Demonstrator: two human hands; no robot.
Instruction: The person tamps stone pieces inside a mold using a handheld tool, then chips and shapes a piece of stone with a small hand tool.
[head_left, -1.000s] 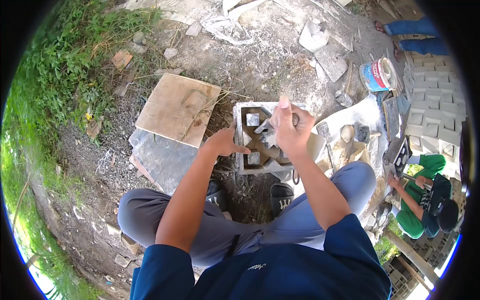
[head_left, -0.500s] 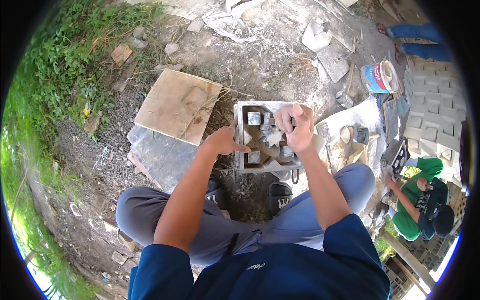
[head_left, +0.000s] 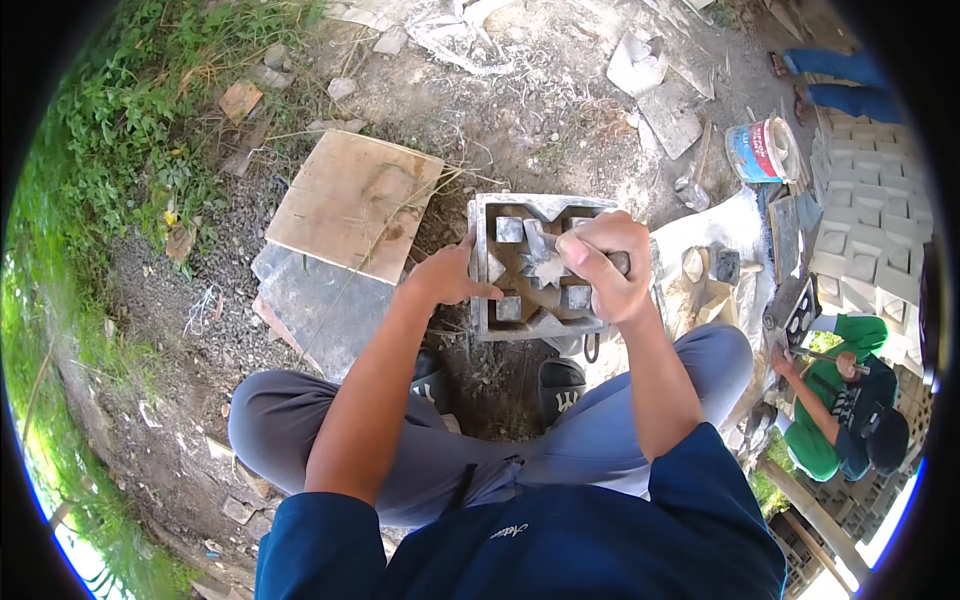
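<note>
A grey block mould (head_left: 481,265) with square posts and a jagged star-shaped piece (head_left: 543,264) in its middle lies on the ground between my feet. My left hand (head_left: 440,276) grips the mould's left wall, its thumb reaching over the rim near the lower left post. Over the mould's right side, my right hand (head_left: 612,262) is closed in a fist. A rounded grey end shows at the edge of that fist, but what it belongs to is hidden. The fist covers part of the mould's right wall.
To the left, a plywood board (head_left: 345,205) lies on a dark slab (head_left: 320,310). A paint bucket (head_left: 757,152) stands at upper right, above a white sheet (head_left: 725,235) with stones. On the right, a co-worker (head_left: 850,400) sits near patterned blocks (head_left: 860,210). Another person's legs (head_left: 840,82) show.
My right hand has turned and moved slightly right and down, its raised finger now folded into a fist. My left hand stays on the mould.
</note>
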